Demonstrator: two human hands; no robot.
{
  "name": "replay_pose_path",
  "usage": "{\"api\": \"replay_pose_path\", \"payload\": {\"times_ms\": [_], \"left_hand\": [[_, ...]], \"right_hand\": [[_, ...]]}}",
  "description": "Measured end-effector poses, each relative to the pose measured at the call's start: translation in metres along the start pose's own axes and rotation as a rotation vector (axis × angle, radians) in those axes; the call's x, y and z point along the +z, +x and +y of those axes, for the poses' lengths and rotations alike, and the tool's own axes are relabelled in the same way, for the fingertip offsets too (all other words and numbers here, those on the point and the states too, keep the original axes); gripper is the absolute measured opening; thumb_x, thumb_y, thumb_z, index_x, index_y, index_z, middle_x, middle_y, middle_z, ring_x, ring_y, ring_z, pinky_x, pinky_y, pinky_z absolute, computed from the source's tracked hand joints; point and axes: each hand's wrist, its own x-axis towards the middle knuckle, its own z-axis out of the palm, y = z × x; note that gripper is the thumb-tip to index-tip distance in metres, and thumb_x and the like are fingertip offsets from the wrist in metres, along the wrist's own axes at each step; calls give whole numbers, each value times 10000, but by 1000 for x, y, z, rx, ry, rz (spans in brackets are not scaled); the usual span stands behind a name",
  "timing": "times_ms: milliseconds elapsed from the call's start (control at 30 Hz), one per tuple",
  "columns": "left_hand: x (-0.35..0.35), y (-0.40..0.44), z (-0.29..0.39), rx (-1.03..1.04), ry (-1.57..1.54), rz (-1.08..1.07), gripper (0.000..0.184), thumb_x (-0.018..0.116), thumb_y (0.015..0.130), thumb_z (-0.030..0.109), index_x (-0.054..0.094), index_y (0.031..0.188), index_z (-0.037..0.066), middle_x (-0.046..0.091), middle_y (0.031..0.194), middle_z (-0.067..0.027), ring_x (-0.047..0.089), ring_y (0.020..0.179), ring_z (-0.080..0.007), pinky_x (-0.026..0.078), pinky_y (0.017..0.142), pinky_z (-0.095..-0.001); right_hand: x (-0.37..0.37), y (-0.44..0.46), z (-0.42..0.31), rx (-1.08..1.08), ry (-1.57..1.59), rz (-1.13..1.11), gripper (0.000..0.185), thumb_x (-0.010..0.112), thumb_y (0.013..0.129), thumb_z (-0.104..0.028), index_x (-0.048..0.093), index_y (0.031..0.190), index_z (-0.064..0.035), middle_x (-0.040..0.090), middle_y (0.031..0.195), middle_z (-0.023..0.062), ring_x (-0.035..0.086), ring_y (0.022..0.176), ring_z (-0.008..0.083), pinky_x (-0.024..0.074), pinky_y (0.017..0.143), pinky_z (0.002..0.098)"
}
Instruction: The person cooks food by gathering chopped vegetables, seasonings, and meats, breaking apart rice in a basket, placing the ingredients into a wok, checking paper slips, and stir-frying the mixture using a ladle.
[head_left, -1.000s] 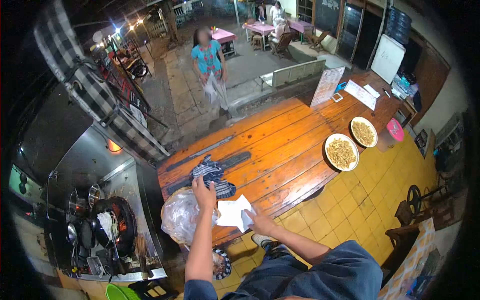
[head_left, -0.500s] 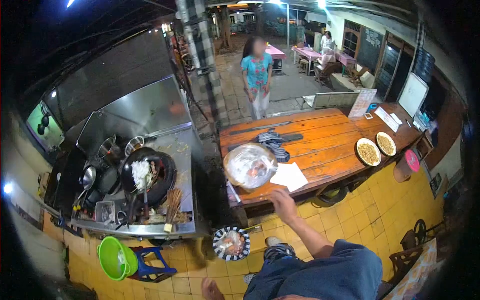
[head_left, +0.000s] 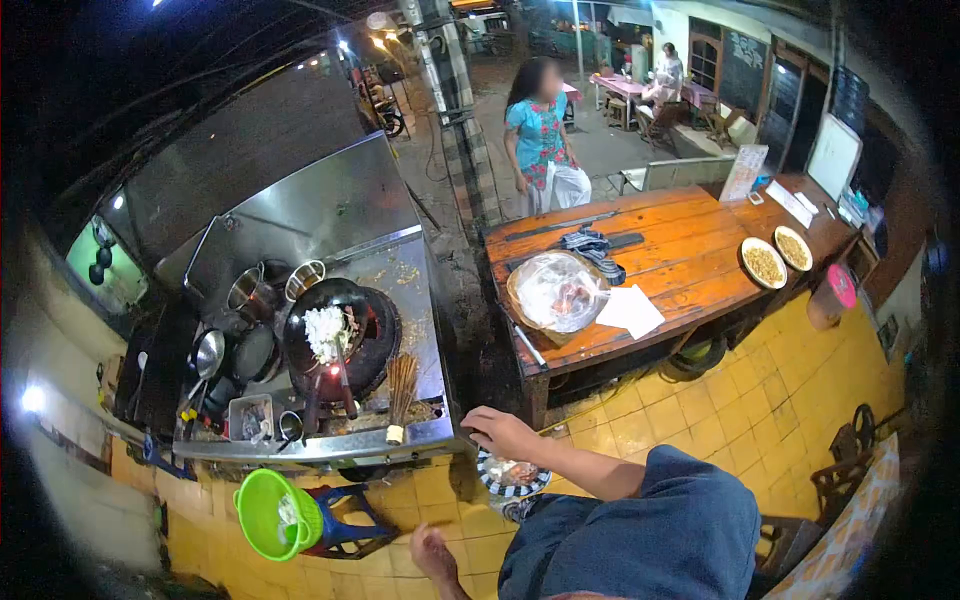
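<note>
right hand (head_left: 498,434), loosely open and empty, extends leftward near the checkered bowl (head_left: 514,474); left hand (head_left: 432,552) low, opening unclear.

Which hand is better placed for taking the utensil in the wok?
Probably the right hand: it is beside the stove, nearer in view to the utensil in the wok. The left hand appears lower.

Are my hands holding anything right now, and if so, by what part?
Nothing that shows: your right hand is empty, and your left hand, though blurred, has nothing visible in it.
</note>
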Motion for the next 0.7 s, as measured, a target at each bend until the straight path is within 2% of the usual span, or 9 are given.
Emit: {"api": "replay_pose_path", "payload": {"times_ms": [33,100,200,267,333,500,533,600,700], "left_hand": [[-2,21,19,23,9,-15,189,553,859,107,567,1016,3,557,859,-109,528,759,-167,464,642,-288],[-4,50,70,-260,-19,-194,238,567,860,148,563,1045,-2,561,888,-103,526,782,-155,456,652,-278],[-9,85,77,-171,-27,-327,257,572,854,146,563,1055,-13,571,899,-107,538,789,-156,458,671,-285],[-10,102,88,39,-20,-334,226,566,815,76,576,1021,-15,596,915,-122,573,779,-184,464,691,-298],[-1,113,75,116,-39,-377,231,577,800,70,583,1017,-9,603,948,-125,585,784,-201,468,693,-297],[51,107,105,87,-126,-575,238,580,816,81,577,1038,-5,599,986,-106,595,791,-181,470,697,-293],[67,100,111,85,-159,-677,243,583,816,84,573,1044,0,596,992,-97,597,803,-173,472,700,-289],[101,79,121,38,-282,-872,259,595,809,87,565,1053,8,582,984,-83,597,832,-149,478,709,-271],[134,26,166,98,-394,-1087,267,603,804,90,563,1057,13,578,951,-77,594,825,-145,481,713,-264]], "right_hand": [[9,2,3,8,4,27,229,596,791,-96,560,1010,-39,541,1049,107,567,906,322,488,771,378],[12,7,11,26,-94,-31,218,583,799,-94,559,1010,-46,533,1053,98,563,911,314,488,763,380],[-11,10,9,49,-103,119,224,584,792,-96,561,1011,-51,532,1056,95,558,926,304,485,766,378],[-37,1,11,136,-131,180,230,595,774,-95,569,997,-45,537,1049,102,554,944,295,475,787,373],[-61,-26,17,217,-257,283,230,591,772,-84,572,998,-48,544,1043,107,554,947,299,472,793,369],[-129,-155,0,460,-438,576,259,591,741,-24,579,997,-53,568,986,126,563,934,311,476,786,366],[-136,-191,-2,514,-487,629,252,593,742,-27,583,992,-54,574,964,130,566,927,315,477,784,363],[-149,-256,-22,833,-426,686,248,603,745,-49,591,993,-53,595,953,146,575,912,318,482,769,354],[-161,-344,-43,914,-571,781,218,613,756,-85,608,969,-41,621,935,162,596,872,316,490,742,352]]}}
